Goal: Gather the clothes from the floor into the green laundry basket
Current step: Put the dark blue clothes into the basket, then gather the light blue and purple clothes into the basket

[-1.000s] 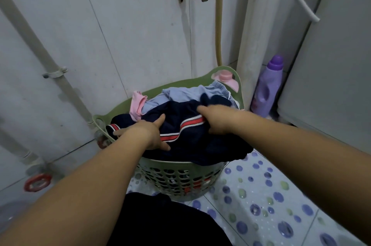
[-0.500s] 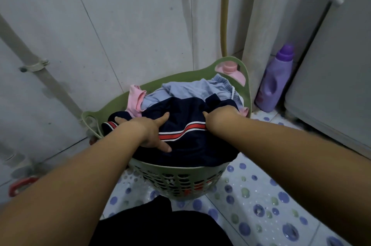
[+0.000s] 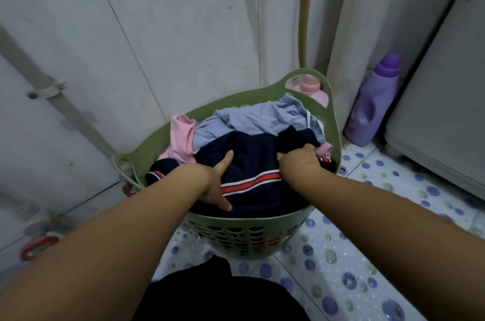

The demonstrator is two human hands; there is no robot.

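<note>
Black cloth (image 3: 223, 294) lay nearest on the dotted floor tile (image 3: 341, 268). Beyond it stood the green laundry basket (image 3: 244, 235), heaped full. Left hand (image 3: 210, 184) pressed flat, fingers spread, on a navy garment (image 3: 252, 163) with red-white stripe; right hand (image 3: 299, 160) bunched, clamped on its far edge. Blue cloth (image 3: 262, 118) and pink cloth (image 3: 179, 134) behind. Purple bottle (image 3: 372, 103) by grey wall (image 3: 157, 32).

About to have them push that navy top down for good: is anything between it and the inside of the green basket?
Nothing visible blocks it. The navy garment already lies on the pile inside the green basket, with the left hand and right hand directly on it. Only the light blue clothing and pink clothing lie beside it.
</note>
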